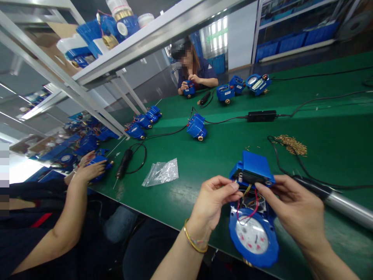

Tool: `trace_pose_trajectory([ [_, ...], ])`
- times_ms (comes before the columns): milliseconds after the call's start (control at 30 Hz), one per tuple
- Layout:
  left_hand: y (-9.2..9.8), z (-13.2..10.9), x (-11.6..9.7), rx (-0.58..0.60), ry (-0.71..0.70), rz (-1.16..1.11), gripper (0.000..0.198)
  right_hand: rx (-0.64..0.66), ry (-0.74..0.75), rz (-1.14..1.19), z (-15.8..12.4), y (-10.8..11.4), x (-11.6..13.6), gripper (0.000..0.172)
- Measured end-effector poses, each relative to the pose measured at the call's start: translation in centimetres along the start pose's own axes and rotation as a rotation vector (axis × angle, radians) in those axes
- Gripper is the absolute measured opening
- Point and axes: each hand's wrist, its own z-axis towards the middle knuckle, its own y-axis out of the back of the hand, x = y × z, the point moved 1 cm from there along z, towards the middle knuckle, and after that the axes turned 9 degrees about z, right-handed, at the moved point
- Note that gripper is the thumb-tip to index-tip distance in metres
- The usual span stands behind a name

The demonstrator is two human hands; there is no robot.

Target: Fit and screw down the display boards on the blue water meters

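A blue water meter (253,233) with a white dial lies at the near edge of the green table (221,151), its blue lid (255,163) flipped open. Red and yellow wires loop out of its open compartment. My left hand (214,198) pinches the left end of a black battery holder (253,178) inside the compartment. My right hand (291,204) grips the holder's right end with curled fingers. A gold bangle sits on my left wrist.
An electric screwdriver (335,198) lies right of my right hand, its cable running back. A pile of brass screws (292,144), a power adapter (261,116), a plastic bag (161,172) and several blue meters (197,127) lie about. Co-workers sit at left and across.
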Motion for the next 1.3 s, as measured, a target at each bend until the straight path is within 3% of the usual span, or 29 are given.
trace_pose_trajectory([
  [667, 0.03, -0.04, 0.38, -0.02, -0.087, 0.039, 0.032, -0.01, -0.098, 0.05, 0.16, -0.23, 0.29, 0.021],
  [1300, 0.01, 0.27, 0.31, -0.062, -0.109, 0.193, 0.037, -0.01, -0.179, 0.114, 0.23, -0.08, -0.07, 0.027],
])
